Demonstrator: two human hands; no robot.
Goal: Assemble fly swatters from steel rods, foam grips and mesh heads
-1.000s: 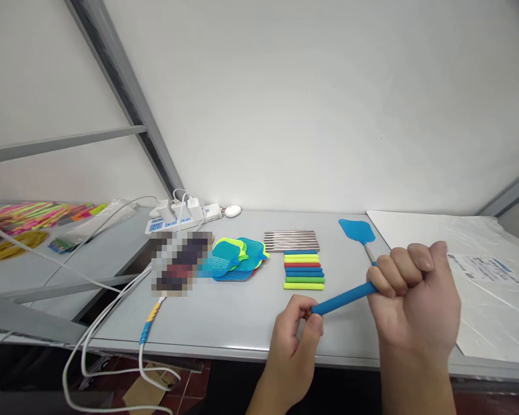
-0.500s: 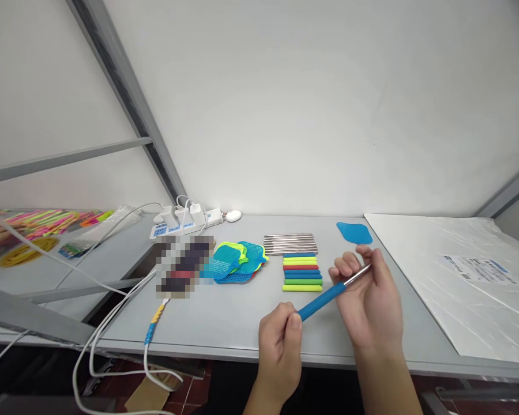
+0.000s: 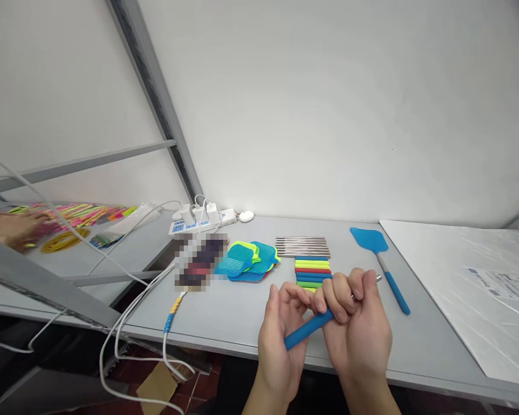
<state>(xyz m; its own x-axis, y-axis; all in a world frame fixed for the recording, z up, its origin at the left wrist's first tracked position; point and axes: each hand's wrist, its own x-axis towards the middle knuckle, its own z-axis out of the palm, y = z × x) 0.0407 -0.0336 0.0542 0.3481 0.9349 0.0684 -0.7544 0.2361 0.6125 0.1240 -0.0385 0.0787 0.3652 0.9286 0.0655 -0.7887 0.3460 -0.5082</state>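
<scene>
- Right hand (image 3: 358,328) clenched round a slim silver metal rod (image 3: 379,279), tip poking out!
- Left hand (image 3: 281,346) loosely cupped, the blue cylindrical tube (image 3: 309,329) ending at its palm; tube spans both hands.
- Off right, a blue flat-headed swatter (image 3: 392,281) lies on the grey table (image 3: 216,314).

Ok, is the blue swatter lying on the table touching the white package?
Apart. The head view shows a strip of grey table between the swatter and the left edge of the package.
</scene>
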